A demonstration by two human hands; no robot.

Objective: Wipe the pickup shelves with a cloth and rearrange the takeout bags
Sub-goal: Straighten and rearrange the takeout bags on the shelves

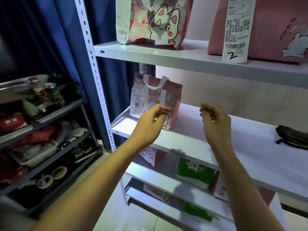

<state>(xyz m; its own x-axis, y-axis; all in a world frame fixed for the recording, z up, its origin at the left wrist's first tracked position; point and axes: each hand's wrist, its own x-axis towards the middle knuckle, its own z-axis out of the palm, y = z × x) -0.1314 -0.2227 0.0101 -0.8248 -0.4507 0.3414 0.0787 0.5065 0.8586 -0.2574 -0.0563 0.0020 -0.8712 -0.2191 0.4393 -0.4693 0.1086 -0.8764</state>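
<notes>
Judging rearranging underway: I see left hand [152, 119] and right hand [215, 120] half-curled, empty, before pink bag [168, 95]; dark cloth [291, 135] lies unused on middle shelf [250, 140].

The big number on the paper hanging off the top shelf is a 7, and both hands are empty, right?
Not quite. The head view shows the receipt on the top shelf marked 2, not 7. Both the left hand and right hand are indeed empty.

A blue curtain [55, 34] hangs behind a grey tiered cart [50, 114] at left, its trays crowded with bottles [39, 90], a green can [55, 93], a red packet [12, 122], coiled cables [45, 180] and other clutter. Pale floor tiles [141, 222] show below.
</notes>
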